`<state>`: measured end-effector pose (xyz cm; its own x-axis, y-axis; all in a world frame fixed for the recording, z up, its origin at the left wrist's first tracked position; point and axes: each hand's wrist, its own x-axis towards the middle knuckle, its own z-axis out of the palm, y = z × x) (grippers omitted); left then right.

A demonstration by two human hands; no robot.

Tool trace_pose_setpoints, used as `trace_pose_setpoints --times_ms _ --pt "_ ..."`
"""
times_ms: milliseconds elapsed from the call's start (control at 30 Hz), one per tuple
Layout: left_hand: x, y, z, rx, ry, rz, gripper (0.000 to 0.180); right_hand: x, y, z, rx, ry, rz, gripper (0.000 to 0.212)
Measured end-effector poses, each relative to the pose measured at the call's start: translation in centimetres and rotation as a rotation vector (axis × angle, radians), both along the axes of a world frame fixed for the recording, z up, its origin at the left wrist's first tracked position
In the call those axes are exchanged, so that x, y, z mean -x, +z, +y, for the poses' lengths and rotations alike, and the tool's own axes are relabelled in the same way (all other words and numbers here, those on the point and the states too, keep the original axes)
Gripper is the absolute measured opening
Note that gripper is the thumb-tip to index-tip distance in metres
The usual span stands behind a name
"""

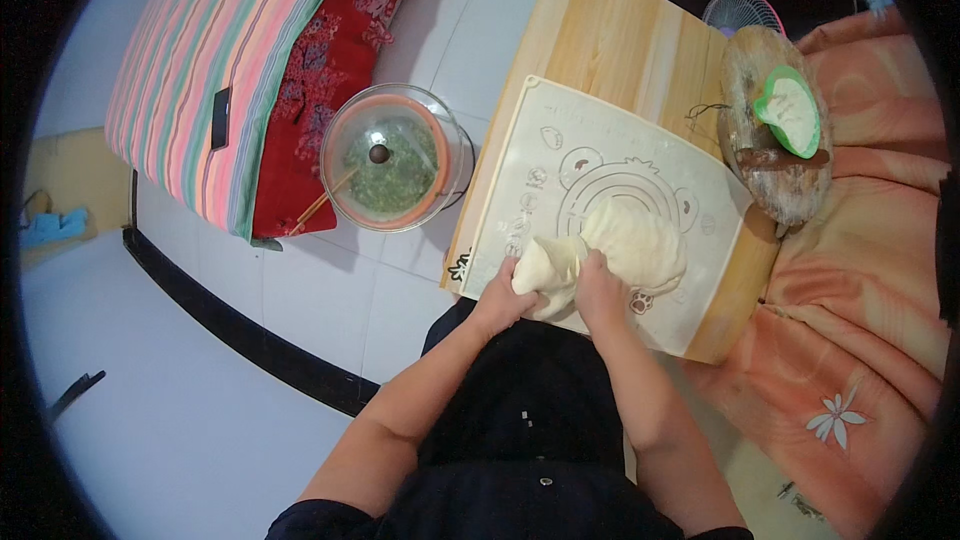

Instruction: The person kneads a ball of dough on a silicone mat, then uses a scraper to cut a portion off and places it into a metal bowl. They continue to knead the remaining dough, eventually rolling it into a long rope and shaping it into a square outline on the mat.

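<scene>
Gripping dough (632, 245) near bowl (442, 152) of greens (398, 180)

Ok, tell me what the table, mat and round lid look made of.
Table: wood, smooth and pale, by its visible grain. Mat under the dough: perhaps silicone or plastic, going by its thin, matte, printed sheet. Lid: clear, glossy glass or plastic; green contents show through it.

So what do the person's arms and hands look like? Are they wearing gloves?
No gloves: the left hand and right hand are both bare. The forearms are bare too, with no watch or bracelet showing. Very dark, short sleeves cover the upper arms. I can't tell whether they are black or navy.
</scene>
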<state>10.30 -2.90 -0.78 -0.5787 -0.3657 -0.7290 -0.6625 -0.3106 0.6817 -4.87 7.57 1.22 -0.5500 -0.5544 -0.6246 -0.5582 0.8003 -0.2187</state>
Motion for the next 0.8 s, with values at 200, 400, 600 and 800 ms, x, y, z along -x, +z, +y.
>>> trace_pose_setpoints --times_ms 200,400,600,800 --pt "-2.0 1.6 2.0 0.129 -0.065 -0.005 0.056 0.2 -1.1 -0.5 0.000 -0.053 -0.023 0.023" --pt "-4.1 -1.3 1.7 -0.119 0.309 0.043 0.058 0.1 2.3 3.4 0.238 -0.198 0.003 0.030" --pt "-2.8 0.5 0.8 -0.181 0.267 -0.020 0.056 -1.0 2.4 5.1 0.199 -0.299 0.094 0.033" --pt "-4.0 0.8 0.8 -0.156 0.280 -0.065 0.051 -1.5 2.2 8.0 0.341 -0.125 0.081 0.030"
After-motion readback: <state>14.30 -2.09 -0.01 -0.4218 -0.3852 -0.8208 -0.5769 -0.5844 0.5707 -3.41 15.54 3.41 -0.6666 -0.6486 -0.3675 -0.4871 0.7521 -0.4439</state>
